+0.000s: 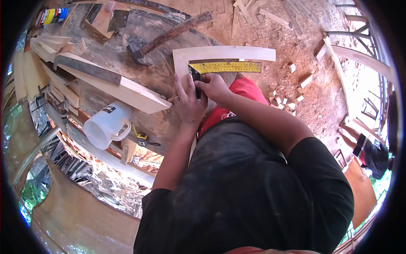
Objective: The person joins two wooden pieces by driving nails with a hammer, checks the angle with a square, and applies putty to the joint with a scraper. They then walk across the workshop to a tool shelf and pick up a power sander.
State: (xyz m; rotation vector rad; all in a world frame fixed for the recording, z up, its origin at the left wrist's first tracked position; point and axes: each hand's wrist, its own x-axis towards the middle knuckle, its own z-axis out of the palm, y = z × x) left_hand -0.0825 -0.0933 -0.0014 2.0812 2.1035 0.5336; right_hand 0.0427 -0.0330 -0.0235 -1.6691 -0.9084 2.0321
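Black-handled and yellow-bladed, the square (228,67) sits inside the corner of a pale wooden frame (224,53). The right hand (213,86) is closed around its dark handle, thumb and fingers pinching it against the short leg of the frame. The left hand (188,101) grips nothing: it lies flat and open on that same short leg, fingers spread and pressing the wood down onto the workbench (127,55).

The yellow blade runs along the inner edge of the long, slightly curved leg. Whether it touches along its whole length is too small to tell.

To do this step well, the handle probably has to bear fully against the short leg with no tilt. The flat hand should pin the wood so that nothing shifts. Any sliver of light between blade and wood would show that the corner is off.

Farther out on the bench lie a hammer (169,34), just beyond the frame, and a long plank (127,91). A white plastic jug (105,125) lies on its side, with a tape measure (141,137) beside it. Small offcuts (292,103) are scattered on the sawdust-covered floor to the right.
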